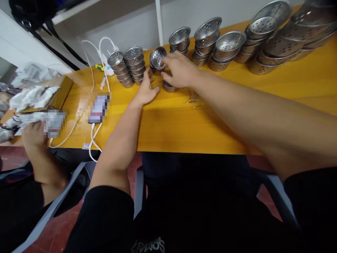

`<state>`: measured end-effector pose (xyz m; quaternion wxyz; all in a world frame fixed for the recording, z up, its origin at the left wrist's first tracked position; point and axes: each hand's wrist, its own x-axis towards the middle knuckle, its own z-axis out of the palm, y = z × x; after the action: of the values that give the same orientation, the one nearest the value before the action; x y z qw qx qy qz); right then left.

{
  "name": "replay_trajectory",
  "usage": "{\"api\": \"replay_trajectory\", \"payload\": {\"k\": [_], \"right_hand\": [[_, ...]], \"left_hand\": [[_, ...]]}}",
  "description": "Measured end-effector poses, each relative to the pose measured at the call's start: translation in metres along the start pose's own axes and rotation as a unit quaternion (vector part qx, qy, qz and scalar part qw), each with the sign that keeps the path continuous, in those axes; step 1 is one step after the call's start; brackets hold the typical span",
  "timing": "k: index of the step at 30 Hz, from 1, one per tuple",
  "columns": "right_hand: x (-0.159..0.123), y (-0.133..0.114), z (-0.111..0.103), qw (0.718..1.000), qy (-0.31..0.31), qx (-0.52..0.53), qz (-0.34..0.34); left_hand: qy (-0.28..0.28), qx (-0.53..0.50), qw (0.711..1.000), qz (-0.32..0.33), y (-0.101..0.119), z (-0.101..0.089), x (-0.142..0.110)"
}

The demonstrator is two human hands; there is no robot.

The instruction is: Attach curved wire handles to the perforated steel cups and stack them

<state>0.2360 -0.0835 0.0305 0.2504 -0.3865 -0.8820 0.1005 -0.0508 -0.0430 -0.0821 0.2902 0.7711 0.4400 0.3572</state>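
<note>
My right hand (pixel 179 70) reaches across the yellow table (pixel 184 123) and pinches a small perforated steel basket (pixel 158 58), which is tilted on its side with its open mouth facing me. Under that hand sits another small steel basket (pixel 170 87) on the table. My left hand (pixel 146 90) rests on the tabletop just left of it, fingers loosely spread, holding nothing. Thin wire handles (pixel 193 99) lie on the table below my right wrist.
Stacks of small baskets (pixel 129 66) stand at the back left, and larger stacks (pixel 229 45) run to the back right. A phone on a white cable (pixel 98 107) lies at left. Another person's hand (pixel 33 135) works among white wrappings at the far left.
</note>
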Motion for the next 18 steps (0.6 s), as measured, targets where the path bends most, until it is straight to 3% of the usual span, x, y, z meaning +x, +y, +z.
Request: {"api": "replay_trajectory", "payload": {"k": [4,9,14,18], "right_hand": [[0.027,0.004,0.021,0.998,-0.028,-0.003,0.062],[0.041,0.015,0.025,0.997,-0.043,-0.007,0.061],[0.024,0.024,0.014,0.999,-0.013,0.045,0.024],[0.001,0.02,0.001,0.996,-0.031,0.086,0.019]], "left_hand": [[-0.002,-0.009,1.0,-0.018,0.015,0.001,-0.007],[0.012,-0.014,0.999,-0.048,0.01,0.006,-0.001],[0.027,-0.031,0.998,-0.039,0.001,0.009,0.007],[0.044,-0.016,0.999,-0.019,0.012,0.009,0.002]]}}
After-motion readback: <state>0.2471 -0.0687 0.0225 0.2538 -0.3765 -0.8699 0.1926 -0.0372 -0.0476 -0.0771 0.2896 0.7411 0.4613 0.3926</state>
